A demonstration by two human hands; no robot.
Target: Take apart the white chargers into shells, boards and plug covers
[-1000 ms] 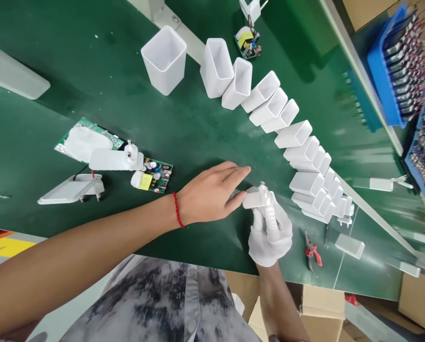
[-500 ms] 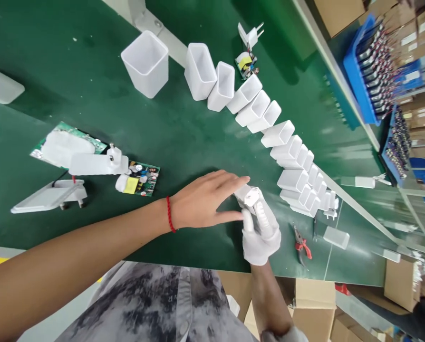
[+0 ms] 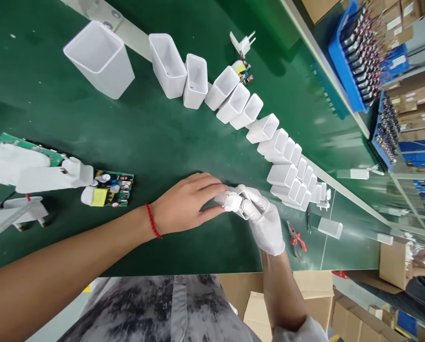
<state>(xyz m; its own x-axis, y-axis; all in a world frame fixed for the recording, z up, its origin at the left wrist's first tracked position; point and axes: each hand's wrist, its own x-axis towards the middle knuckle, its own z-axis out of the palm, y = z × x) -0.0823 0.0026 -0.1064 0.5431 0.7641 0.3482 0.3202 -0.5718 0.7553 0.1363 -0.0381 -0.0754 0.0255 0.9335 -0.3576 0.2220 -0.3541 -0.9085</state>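
My bare left hand (image 3: 186, 202), with a red string at the wrist, and my white-gloved right hand (image 3: 264, 218) meet over the green mat (image 3: 155, 137) near its front edge. Both pinch the same small white plug piece (image 3: 231, 201), the left by thumb and fingertips, the right with curled fingers. A long curved row of open white plastic housings (image 3: 269, 128) runs from the back left to just right of my hands. A larger white housing (image 3: 100, 59) stands alone at the back left.
At the left lie circuit boards with white parts (image 3: 107, 189) and a white cover (image 3: 11, 216). Red-handled pliers (image 3: 295, 236) and a white block (image 3: 329, 228) lie right of my hands. Blue trays of parts (image 3: 358, 47) stand at the far right; cardboard boxes (image 3: 394, 263) sit below the table edge.
My view shifted, so everything slid left. My right hand turned the white piece over and my left fingers closed onto it; before, the left hand lay flatter beside it.
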